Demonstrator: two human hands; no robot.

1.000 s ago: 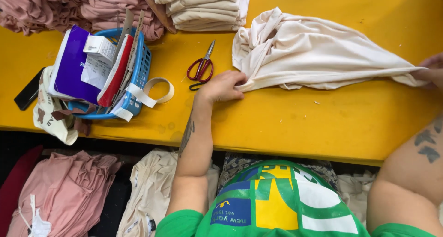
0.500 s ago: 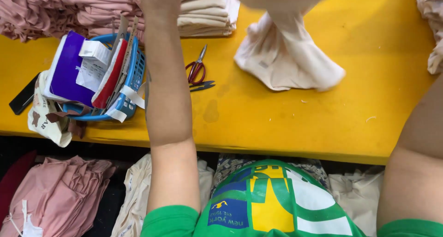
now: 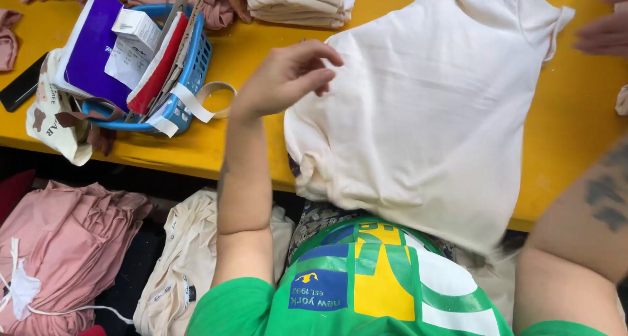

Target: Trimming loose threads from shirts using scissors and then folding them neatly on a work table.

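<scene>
Cream garment (image 3: 425, 133) lies flat on the yellow table (image 3: 569, 153), hem hanging over the near edge at 6, long axis 6 to 12. Left hand (image 3: 288, 78) at its 9 o'clock edge, fingers loosely curled, gripping nothing, nearer. Right hand (image 3: 605, 29) at 2, cropped, grip unclear. Blue basket (image 3: 190, 74) at 10.

On my yellow desk (image 3: 255, 55): a blue basket (image 3: 190, 81) holding a purple box (image 3: 91, 45), white paper slips and red card; a black phone (image 3: 19, 87) at left; folded beige stack (image 3: 297, 2) behind. Below the desk: pink garments (image 3: 62, 251), cream garments (image 3: 186, 264).
</scene>
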